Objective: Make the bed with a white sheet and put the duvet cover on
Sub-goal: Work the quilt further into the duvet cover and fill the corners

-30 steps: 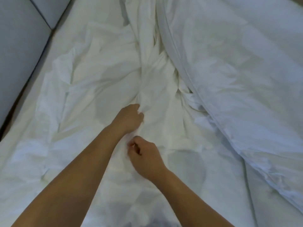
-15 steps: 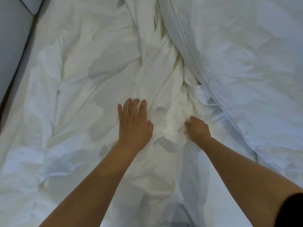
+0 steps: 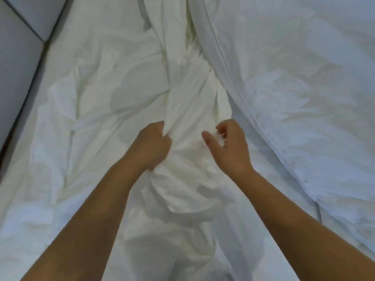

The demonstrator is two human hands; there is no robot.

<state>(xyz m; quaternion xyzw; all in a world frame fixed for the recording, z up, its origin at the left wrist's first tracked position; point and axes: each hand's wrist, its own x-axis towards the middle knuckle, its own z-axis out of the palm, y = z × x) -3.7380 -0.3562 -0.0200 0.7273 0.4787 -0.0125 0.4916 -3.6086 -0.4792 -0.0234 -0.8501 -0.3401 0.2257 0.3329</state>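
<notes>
a bunched ridge of white fabric (image 3: 188, 94), running straight away from both hands, is clutched at its near end by the left hand (image 3: 151, 145); whether the half-curled right hand (image 3: 229, 147) just beside it grips anything cannot be told.

Matt, creased white cloth sheet (image 3: 125, 102)
</notes>
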